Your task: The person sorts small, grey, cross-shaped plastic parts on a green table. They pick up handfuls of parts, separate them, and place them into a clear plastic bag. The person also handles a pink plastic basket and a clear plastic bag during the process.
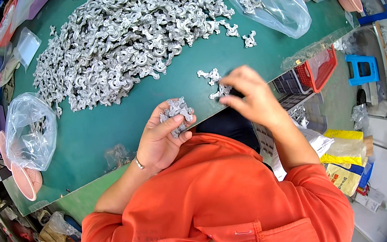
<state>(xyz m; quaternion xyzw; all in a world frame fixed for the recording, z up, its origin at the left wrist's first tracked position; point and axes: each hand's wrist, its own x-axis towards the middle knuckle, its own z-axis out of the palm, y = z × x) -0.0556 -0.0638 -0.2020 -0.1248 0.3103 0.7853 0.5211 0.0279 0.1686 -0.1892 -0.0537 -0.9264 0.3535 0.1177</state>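
Observation:
Near the table's front edge my left hand [160,138] is closed around several small grey metal castings [176,114], the thumb pressed over them. To its right, my right hand [249,93] reaches down with thumb and fingers curved around one end of a loose three-armed casting [219,92] on the green table [127,116]. Whether its fingertips grip that casting is blurred. Another casting [209,75] lies just beyond it. A large heap of the same grey castings [126,36] covers the far middle of the table.
A clear plastic bag [265,0] with some castings lies at the far right. Another clear bag [31,130] sits at the left edge over pink baskets [25,181]. Below the table's right side are a red crate [318,69] and a blue stool [362,68].

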